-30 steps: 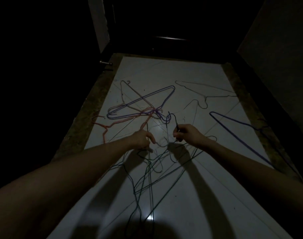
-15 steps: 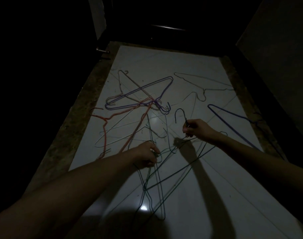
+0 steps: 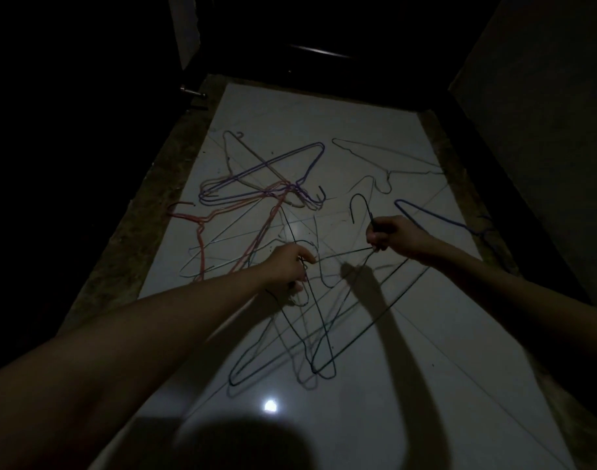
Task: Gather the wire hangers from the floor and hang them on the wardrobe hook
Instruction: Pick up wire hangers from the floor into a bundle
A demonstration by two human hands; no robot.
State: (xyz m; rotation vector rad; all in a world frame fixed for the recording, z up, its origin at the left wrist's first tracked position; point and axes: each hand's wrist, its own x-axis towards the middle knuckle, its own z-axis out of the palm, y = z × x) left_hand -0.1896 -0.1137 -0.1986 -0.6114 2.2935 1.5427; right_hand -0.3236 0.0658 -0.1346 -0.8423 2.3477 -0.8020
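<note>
Several wire hangers lie scattered on a pale tiled floor [image 3: 443,351] in dim light. My right hand [image 3: 390,236] grips the neck of a dark hanger [image 3: 360,208], its hook standing up above my fist. My left hand [image 3: 288,266] pinches the neck of another dark green hanger [image 3: 321,334], whose body trails toward me over the floor. Purple hangers [image 3: 273,167] and pink ones [image 3: 222,215] lie tangled at the far left. A grey hanger [image 3: 388,171] lies far right and a blue one [image 3: 439,217] beyond my right hand.
A dark wardrobe or door with a small metal knob [image 3: 192,93] stands at the far left. A dark wall [image 3: 545,130] runs along the right. A brown mottled border [image 3: 120,249] edges the tiles. My shadow and a bright light reflection [image 3: 270,406] fall on the near floor.
Both hands have lifted their dark hangers slightly and drawn apart; the right hand moved right and the hook now stands clear. The view has tilted downward.
</note>
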